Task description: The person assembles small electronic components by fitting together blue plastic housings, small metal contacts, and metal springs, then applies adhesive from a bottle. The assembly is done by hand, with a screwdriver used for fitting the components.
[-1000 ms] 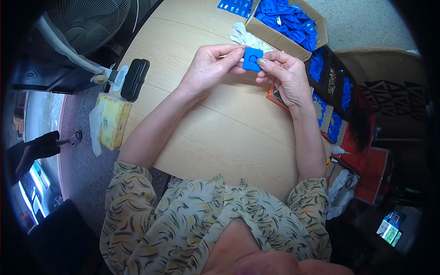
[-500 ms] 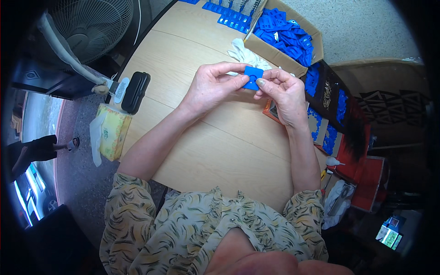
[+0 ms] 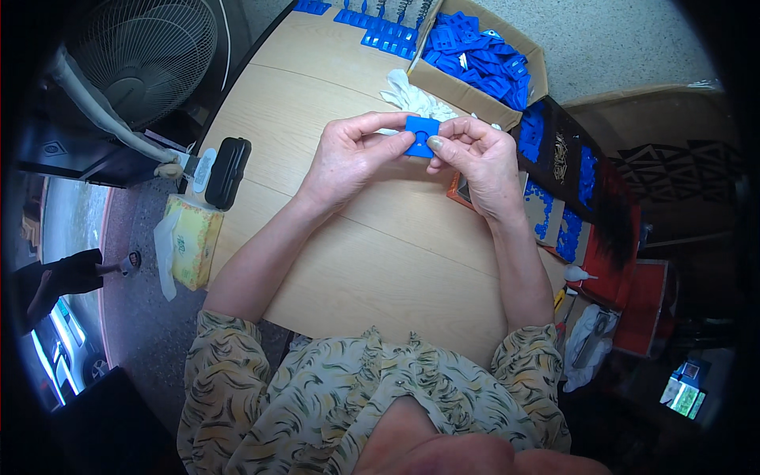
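Between my two hands, over the far middle of the table, is a small flat blue plastic plate [image 3: 422, 127] with a rounded cut-out near its middle. My left hand [image 3: 348, 157] pinches its left side between thumb and forefinger. From the other side, my right hand [image 3: 481, 158] grips it, the thumb pressed on its front near the cut-out. My right fingertips hide part of the plate's right edge. Just beyond the hands lies a crumpled white glove or cloth [image 3: 413, 95].
A cardboard box [image 3: 538, 75] full of blue plates stands at the far right. Rows of blue pieces [image 3: 389, 36] lie left of it. Trays of small blue parts [image 3: 570, 233] line the right side. A tissue pack [image 3: 196, 244], black case [image 3: 228, 174] and fan [image 3: 142, 63] are left.
My view has shifted slightly. Both hands keep the blue plate in nearly the same hold, with only a slight change in its tilt.
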`<state>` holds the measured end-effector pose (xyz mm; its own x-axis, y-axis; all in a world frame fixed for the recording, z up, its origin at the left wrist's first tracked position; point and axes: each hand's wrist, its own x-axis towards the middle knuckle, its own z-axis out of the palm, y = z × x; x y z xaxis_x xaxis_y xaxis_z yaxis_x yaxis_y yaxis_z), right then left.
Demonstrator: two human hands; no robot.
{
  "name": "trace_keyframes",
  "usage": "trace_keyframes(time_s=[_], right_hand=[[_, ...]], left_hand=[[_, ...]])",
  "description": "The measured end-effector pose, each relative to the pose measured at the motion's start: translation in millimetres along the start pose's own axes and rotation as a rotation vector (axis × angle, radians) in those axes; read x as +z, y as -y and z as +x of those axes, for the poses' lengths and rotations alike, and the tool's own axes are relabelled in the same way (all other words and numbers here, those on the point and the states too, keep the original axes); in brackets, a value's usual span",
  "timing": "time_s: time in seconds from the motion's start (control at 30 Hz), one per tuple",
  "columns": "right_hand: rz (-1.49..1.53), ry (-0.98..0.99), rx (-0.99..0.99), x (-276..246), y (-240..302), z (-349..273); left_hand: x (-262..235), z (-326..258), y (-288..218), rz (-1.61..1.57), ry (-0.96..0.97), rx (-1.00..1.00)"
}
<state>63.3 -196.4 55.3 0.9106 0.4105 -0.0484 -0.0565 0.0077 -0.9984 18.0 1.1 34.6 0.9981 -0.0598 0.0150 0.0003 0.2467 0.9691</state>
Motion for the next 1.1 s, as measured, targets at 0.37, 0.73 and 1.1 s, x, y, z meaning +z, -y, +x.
trace_keyframes(time_s=[0.37, 0.73, 1.1], right_hand=[[-0.060, -0.076, -0.083, 11, 2, -7], [-0.525, -0.120, -0.424, 12, 7, -12], [-0.613, -0.100, -0.491, 10, 11, -14]], left_hand=[[3, -4, 4, 0.033, 0.022, 0.103], [4, -6, 10, 0.074, 0.054, 0.108], [5, -8, 13, 0.041, 0.061, 0.095]])
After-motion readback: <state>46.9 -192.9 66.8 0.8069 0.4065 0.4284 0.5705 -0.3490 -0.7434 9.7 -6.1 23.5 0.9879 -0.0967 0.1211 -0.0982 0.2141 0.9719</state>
